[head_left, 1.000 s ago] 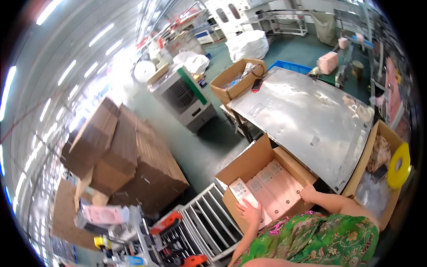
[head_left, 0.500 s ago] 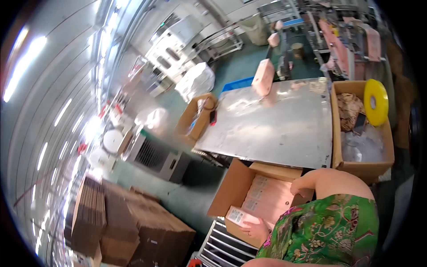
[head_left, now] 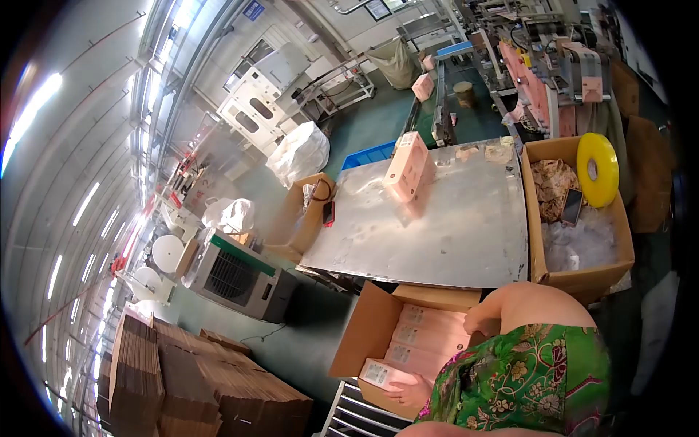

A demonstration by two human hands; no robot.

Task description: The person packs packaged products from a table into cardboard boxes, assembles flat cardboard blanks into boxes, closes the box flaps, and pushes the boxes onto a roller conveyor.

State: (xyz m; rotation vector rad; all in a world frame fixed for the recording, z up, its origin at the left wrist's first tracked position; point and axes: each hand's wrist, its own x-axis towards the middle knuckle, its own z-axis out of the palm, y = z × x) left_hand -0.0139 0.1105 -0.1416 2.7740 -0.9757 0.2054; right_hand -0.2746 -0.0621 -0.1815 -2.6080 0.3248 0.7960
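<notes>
An open cardboard carton (head_left: 364,320) stands on the roller conveyor with several pink boxes (head_left: 435,336) lying side by side in it. My left hand (head_left: 413,392) grips a pink box (head_left: 386,373) with a printed white end, at the carton's near left side. At the right side of the carton my right hand (head_left: 477,320) rests by the rim, its fingers curled and partly hidden; what they hold, if anything, does not show. Another pink box (head_left: 408,167) stands on the metal table (head_left: 451,240) beyond the carton.
On the right, a carton (head_left: 537,240) holds plastic, brown paper, a phone and a yellow tape roll (head_left: 597,170). A second carton (head_left: 309,226) and a red phone (head_left: 328,213) are at the table's left. Stacked cardboard (head_left: 189,379) and an air cooler (head_left: 233,273) stand farther left.
The view has swung to the right. A pink box has come from the conveyor onto the metal table. The box in my left hand sits lower at the carton's near left side.
</notes>
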